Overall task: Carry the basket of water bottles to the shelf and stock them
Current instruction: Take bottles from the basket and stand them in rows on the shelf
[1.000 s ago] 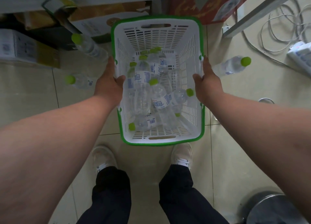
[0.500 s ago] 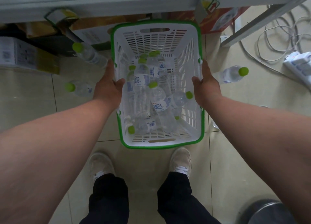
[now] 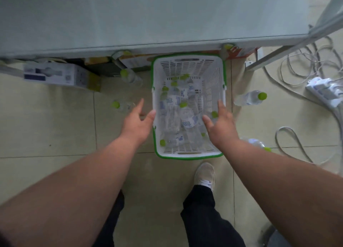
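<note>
A white basket with a green rim stands on the tiled floor, just in front of the grey shelf. Several clear water bottles with green caps lie heaped inside it. My left hand hovers at the basket's left side, fingers spread, holding nothing. My right hand hangs over the basket's right edge, fingers apart and empty.
Loose bottles lie on the floor: two to the left, one to the right, another under my right forearm. Cardboard boxes sit under the shelf. White cables and a power strip are at right. My shoe is behind the basket.
Both hands have let go of the basket's sides and opened. The basket now rests on the floor, and the view has tilted up to show more of the shelf.
</note>
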